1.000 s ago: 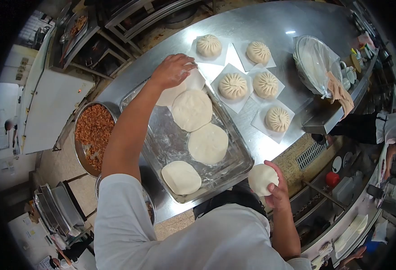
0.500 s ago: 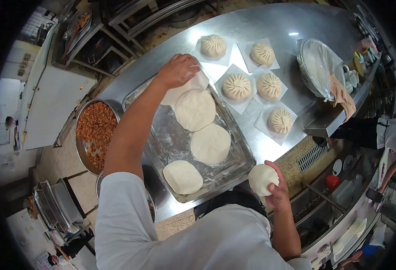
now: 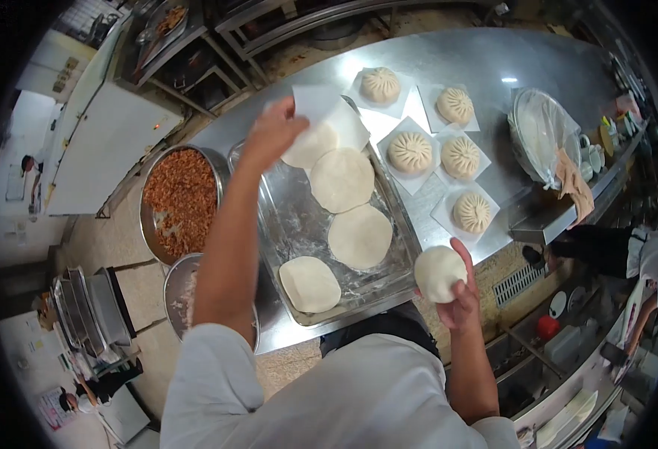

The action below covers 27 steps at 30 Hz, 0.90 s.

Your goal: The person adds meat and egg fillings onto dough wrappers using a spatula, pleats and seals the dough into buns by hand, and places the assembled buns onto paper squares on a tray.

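Note:
My left hand [image 3: 274,135], a little blurred, pinches a square sheet of white paper [image 3: 318,103] by its edge, above the far end of the metal tray [image 3: 267,206]. More white paper [image 3: 350,129] lies just beyond. In the tray are several flat dough rounds; the far one [image 3: 310,146] is partly under the paper, and the near one [image 3: 310,284] has a folded edge. At the tray's near right corner, my right hand [image 3: 464,299] cups a smooth ball-shaped dough bun [image 3: 440,274] with fingers around its side.
Several pleated buns [image 3: 410,153] sit on paper squares on the steel table [image 3: 486,67]. A plastic-covered bowl [image 3: 542,135] and a brown cloth [image 3: 573,187] are at right. Left stand a pan of reddish-brown filling [image 3: 179,198] and another bowl [image 3: 175,288]. Other people are in the background.
My left hand has drawn back to the left and lifted a paper sheet, uncovering more of the far dough round. My right hand still holds the dough bun.

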{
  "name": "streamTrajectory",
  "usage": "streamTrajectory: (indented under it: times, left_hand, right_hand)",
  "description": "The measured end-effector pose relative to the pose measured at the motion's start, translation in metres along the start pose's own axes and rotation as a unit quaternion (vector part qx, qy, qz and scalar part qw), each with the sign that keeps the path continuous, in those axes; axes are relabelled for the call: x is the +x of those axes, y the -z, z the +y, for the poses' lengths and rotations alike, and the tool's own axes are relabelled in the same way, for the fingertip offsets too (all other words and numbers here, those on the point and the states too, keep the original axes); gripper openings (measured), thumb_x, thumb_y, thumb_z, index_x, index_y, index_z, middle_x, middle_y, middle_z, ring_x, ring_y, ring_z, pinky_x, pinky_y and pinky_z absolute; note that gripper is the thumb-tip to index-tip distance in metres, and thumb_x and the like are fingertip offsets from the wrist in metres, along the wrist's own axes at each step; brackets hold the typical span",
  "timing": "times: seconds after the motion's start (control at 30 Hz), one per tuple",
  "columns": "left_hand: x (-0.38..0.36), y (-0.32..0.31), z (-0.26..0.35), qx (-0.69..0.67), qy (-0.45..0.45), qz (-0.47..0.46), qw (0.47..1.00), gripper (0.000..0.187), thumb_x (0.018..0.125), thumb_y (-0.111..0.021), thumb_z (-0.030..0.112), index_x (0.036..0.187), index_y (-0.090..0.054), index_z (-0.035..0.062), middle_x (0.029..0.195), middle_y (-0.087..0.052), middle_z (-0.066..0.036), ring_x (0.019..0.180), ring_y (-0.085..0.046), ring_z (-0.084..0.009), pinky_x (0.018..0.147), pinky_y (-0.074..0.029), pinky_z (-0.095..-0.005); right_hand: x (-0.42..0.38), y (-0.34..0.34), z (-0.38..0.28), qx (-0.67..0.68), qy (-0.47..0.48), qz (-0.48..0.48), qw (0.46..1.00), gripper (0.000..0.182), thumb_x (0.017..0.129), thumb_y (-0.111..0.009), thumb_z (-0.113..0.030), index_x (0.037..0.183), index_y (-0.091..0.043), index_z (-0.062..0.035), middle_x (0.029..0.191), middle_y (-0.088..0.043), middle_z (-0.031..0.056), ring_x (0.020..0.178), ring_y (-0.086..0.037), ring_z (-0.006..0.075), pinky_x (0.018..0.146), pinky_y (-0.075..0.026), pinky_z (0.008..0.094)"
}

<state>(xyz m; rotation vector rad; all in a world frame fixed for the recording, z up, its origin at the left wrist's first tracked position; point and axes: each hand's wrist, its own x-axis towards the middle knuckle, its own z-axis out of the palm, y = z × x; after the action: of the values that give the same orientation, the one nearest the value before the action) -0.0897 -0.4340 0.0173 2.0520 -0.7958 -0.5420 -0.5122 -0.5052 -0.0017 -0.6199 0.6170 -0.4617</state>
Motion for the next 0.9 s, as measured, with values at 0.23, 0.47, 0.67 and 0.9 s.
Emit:
streamTrajectory:
  times: [0.23, 0.47, 0.67, 0.9]
  left_hand:
    - [-0.139, -0.043, -0.035, -0.645, 0.130, -0.006, 0.753, 0.048, 0.081, -0.050, -0.001, 0.129, -0.052, -0.0028, 0.118, -0.064, -0.019, 0.110, -0.064, -0.0341, 0.097, -0.053, -0.0486]
    - [-0.193, -0.058, -0.040, -0.728, 0.114, 0.028, 0.675, 0.048, 0.084, -0.052, 0.004, 0.132, -0.049, -0.0007, 0.123, -0.062, -0.018, 0.112, -0.064, -0.0341, 0.097, -0.054, -0.0486]
    - [-0.200, -0.065, -0.059, -0.708, 0.162, 0.157, 0.669, 0.042, 0.090, -0.049, 0.005, 0.133, -0.048, 0.0039, 0.122, -0.060, -0.013, 0.115, -0.060, -0.0280, 0.099, -0.050, -0.0436]
    - [-0.202, -0.063, -0.084, -0.455, 0.126, 0.408, 0.781, 0.039, 0.100, -0.051, 0.016, 0.138, -0.045, 0.0074, 0.143, -0.045, -0.012, 0.136, -0.039, -0.0194, 0.111, -0.032, -0.0337]
  right_hand:
    - [0.067, -0.070, -0.002, -0.221, 0.094, -0.122, 0.963, 0.086, 0.071, -0.085, -0.029, 0.143, -0.043, -0.0045, 0.132, -0.050, 0.0149, 0.119, -0.055, 0.0274, 0.102, -0.045, 0.0386]
    - [0.095, -0.136, 0.017, -0.564, 0.307, -0.272, 0.716, 0.067, 0.070, -0.083, -0.017, 0.131, -0.057, -0.0067, 0.129, -0.050, 0.0209, 0.122, -0.052, 0.0356, 0.099, -0.046, 0.0416]
    - [0.111, -0.159, 0.071, -0.674, 0.281, -0.279, 0.624, 0.066, 0.068, -0.082, -0.016, 0.129, -0.058, -0.0102, 0.130, -0.048, 0.0254, 0.119, -0.050, 0.0449, 0.098, -0.046, 0.0479]
    - [0.170, -0.184, 0.152, -0.798, 0.139, -0.351, 0.471, 0.076, 0.068, -0.083, -0.017, 0.138, -0.051, -0.0134, 0.141, -0.042, 0.0231, 0.118, -0.050, 0.0452, 0.101, -0.046, 0.0474]
